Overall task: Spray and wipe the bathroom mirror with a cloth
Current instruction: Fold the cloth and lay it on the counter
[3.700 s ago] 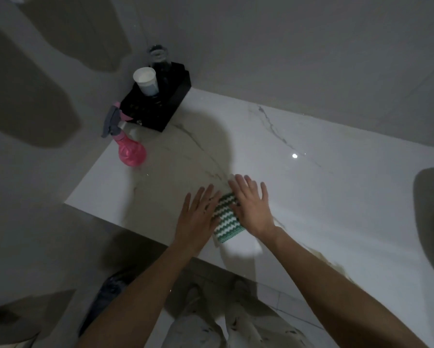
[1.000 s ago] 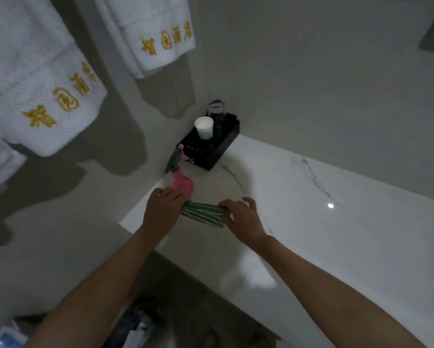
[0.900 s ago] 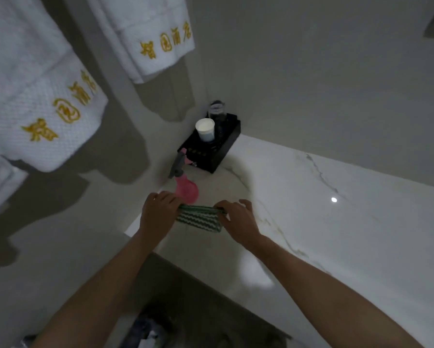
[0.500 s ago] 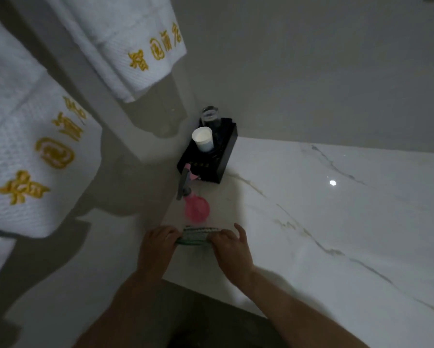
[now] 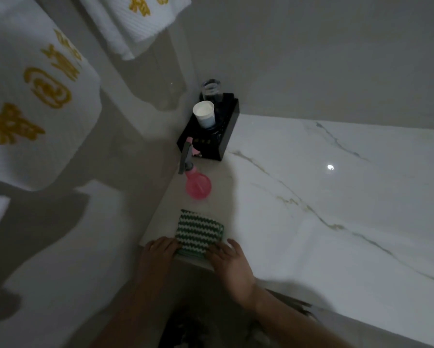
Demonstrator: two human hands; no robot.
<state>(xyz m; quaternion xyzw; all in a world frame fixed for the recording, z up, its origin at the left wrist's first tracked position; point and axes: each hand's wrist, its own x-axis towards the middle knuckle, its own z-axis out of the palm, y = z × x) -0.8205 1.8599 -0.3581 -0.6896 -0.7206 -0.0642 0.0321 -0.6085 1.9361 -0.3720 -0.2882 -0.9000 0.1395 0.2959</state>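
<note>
A folded green-and-white striped cloth [image 5: 198, 231] lies flat on the white marbled surface [image 5: 336, 209], close to its near-left corner. The left hand [image 5: 159, 251] holds the cloth's near-left edge, fingers curled at it; the right hand [image 5: 229, 259] holds the near-right edge, fingers bent over the fabric with the thumb sticking out to the right. So each grip is closed on the cloth — one at either near corner — while the rest of the cloth rests on the stone.

Just beyond the cloth, apart from it, stands a pink spray bottle [image 5: 197, 185] with a grey trigger head. Farther still, in the far-left corner, sits a black tray [image 5: 223, 136] carrying a white cup [image 5: 204, 114] and a clear glass [image 5: 210, 90] behind it. The bottle's head is just beside the tray's near end.

On the left wall hang white towels [image 5: 35, 109] with gold embroidered characters. A small bright light spot [image 5: 330, 167] reflects on the surface to the right.
</note>
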